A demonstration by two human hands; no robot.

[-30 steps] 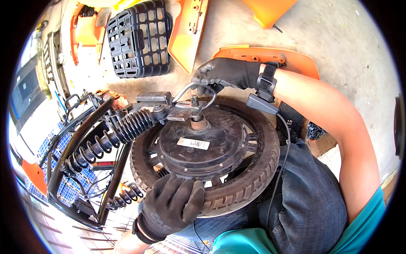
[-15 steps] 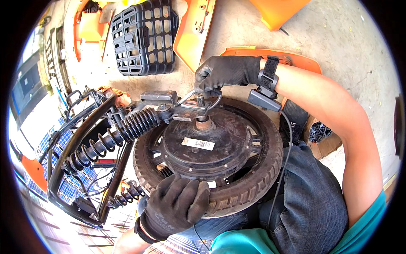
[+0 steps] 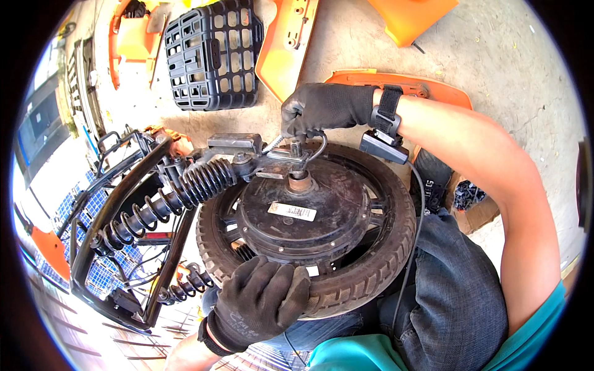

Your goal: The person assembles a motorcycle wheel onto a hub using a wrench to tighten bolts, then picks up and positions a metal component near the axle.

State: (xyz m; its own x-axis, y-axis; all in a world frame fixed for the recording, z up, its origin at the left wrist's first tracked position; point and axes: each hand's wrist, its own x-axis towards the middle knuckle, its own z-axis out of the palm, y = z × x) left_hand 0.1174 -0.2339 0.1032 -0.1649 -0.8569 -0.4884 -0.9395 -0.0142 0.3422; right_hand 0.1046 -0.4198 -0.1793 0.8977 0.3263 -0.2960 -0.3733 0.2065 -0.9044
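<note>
A wheel with a knobbly black tire (image 3: 365,287) and a round black hub motor (image 3: 331,207) lies before me, its axle end up. My left hand (image 3: 263,297), in a dark work glove, has its fingers curled over the tire's near edge. Beyond the axle nut (image 3: 296,148), my gloved right hand (image 3: 328,108) is closed around the motor cable (image 3: 324,146), which loops up from the axle. A spring-wrapped stretch (image 3: 273,145) also runs down from its fingertips. A metal bracket (image 3: 269,167) joins the axle to a black coil shock absorber (image 3: 204,179).
To the left stands a black tubular frame (image 3: 111,207) with a second coil spring (image 3: 185,286). A black plastic crate (image 3: 213,59) and several orange body panels (image 3: 284,43) lie on the floor beyond. A cardboard box (image 3: 479,213) sits at the right.
My right hand has shifted slightly left with the cable, whose loop beside the axle looks wider. My left hand stays on the tire.
</note>
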